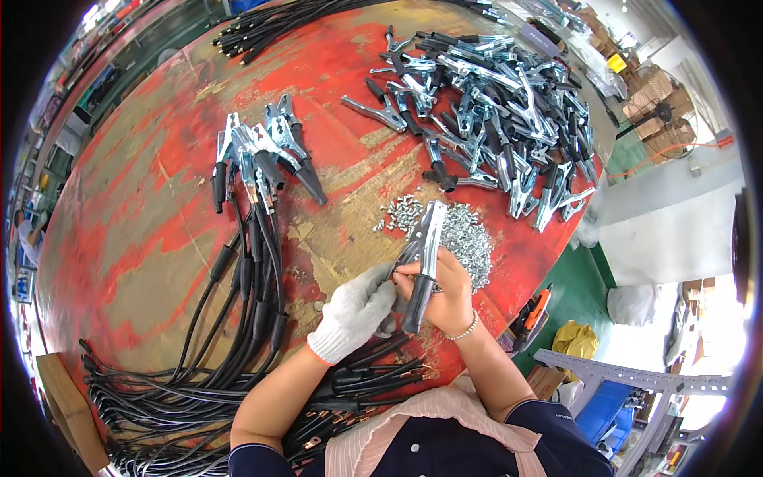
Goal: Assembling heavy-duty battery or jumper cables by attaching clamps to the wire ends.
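A silver spring clamp (430,236) with black handle grips is held in front of me over the table, jaws pointing away. My right hand (450,294), bare with a bead bracelet, is closed around it, thumb and forefinger pinched by its left side. My left hand (354,312), in a white knitted glove, is closed against the clamp's left side; its fingertips meet the right hand's. What sits between the fingertips is too small to tell. Just beyond lies a heap of small silver screws (467,242). To the left, several clamps (262,147) lie joined to black cables (258,294).
A large pile of loose clamps (509,103) covers the far right of the worn red table (151,222). Black cables (278,28) lie at the far edge. More cable ends (350,389) spread near my body. An orange-handled tool (538,308) is beside the table's right edge.
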{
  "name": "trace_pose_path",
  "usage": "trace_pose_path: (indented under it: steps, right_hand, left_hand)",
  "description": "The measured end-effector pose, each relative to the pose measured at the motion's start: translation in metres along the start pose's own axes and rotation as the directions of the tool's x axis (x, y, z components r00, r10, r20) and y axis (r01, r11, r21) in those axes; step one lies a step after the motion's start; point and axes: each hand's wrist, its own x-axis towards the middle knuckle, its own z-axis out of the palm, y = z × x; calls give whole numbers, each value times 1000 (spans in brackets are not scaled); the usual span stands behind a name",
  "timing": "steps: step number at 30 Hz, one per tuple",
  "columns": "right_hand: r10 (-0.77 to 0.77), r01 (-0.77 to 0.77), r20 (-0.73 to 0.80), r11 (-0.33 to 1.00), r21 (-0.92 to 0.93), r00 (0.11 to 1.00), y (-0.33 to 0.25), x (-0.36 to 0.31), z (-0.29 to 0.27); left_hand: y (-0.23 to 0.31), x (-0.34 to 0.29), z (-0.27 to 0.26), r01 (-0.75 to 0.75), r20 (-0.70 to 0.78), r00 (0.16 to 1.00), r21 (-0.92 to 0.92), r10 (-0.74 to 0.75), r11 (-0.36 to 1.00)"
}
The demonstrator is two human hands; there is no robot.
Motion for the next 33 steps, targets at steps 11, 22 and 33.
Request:
trace_pose_path:
  steps: [11,22,33]
  right_hand:
    - [1,-1,88,1000,9,996,4,-10,-6]
    - [-86,94,155,995,-44,984,3,-8,-14]
    - [-119,131,154,989,-71,981,2,-8,-15]
  left_hand:
    - [-1,-3,-2,-2,-12,1000,20,2,1000]
    - [-1,-1,-1,53,-18,998,-29,-54,998]
    - [5,-6,0,63,-28,998,-3,-64,998]
